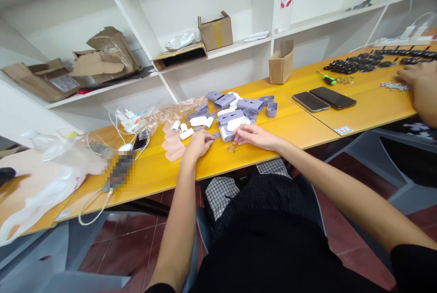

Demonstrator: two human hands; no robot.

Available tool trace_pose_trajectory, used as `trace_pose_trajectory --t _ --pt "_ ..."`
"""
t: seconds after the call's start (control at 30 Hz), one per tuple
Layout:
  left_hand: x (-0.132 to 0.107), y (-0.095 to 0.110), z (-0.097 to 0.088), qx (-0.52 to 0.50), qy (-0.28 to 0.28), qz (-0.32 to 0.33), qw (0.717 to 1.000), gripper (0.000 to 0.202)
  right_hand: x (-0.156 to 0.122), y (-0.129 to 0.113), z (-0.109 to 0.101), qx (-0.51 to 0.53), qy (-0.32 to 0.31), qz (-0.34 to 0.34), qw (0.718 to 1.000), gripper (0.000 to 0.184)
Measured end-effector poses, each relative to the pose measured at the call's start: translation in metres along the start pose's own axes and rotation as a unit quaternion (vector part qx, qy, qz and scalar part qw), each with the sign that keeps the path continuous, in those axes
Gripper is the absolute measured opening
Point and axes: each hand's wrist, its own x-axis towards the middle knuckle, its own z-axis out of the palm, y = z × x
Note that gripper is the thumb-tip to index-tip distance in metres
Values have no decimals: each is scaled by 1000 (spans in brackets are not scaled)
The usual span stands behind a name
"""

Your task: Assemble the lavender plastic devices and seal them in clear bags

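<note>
My left hand (198,143) rests on the yellow table (218,161), fingers curled round a small lilac strap piece (215,135). My right hand (253,136) lies beside it, fingers bent and touching a white and lilac case (226,134). A small metal ring (231,149) lies on the table just in front of the right hand. Behind both hands is a heap of lilac silicone cases (235,104) and small white cylinders (186,134). Pink flat pieces (173,146) lie to the left of my left hand.
Two phones (322,98) lie on the table at right. Another person's hand (421,81) rests at the far right near black parts (368,62) and a green screwdriver (326,79). A cardboard box (282,63) stands at the back. Plastic bags (37,179), cables and a power strip (133,122) lie at left.
</note>
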Motion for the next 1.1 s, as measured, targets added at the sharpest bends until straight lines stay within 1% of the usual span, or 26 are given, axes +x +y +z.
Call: trace_pose_trajectory --t 0.1,0.17,0.23,0.3,0.33,0.37,0.47,0.57,0.63,0.73,0.9,1.0,1.1 --pt "-6 -6 -13 -69 -55 10 996 17 15 3 -5 52 33 6 998 22" --pt "-10 -6 -19 -117 -100 23 988 14 23 5 -6 75 52 9 996 20" --pt "-11 2 -18 -145 -137 33 979 15 27 5 -8 98 74 9 992 22" --pt "-10 17 -10 -156 -145 42 976 22 25 6 -10 116 100 6 988 25" --pt "-8 26 -4 -161 -140 46 976 25 22 7 -11 118 111 2 987 27" --pt "-5 36 2 -167 -119 47 978 28 17 7 -13 113 120 -3 986 29" --pt "1 61 20 -167 -73 66 981 30 -2 8 -17 84 124 -29 988 37" --pt "4 74 29 -171 -51 83 980 30 -15 7 -18 71 129 -49 988 46" --pt "4 76 32 -185 -35 87 978 28 -18 7 -17 66 135 -54 987 50" --pt "4 74 36 -213 -11 83 973 26 -16 6 -16 57 136 -53 988 51" --pt "3 73 42 -260 42 54 963 34 -15 5 -14 66 139 -61 986 52" --pt "3 74 43 -259 43 52 963 34 -16 3 -13 72 143 -59 985 54" --pt "3 73 43 -266 29 60 962 34 -17 2 -12 57 144 -56 986 53"
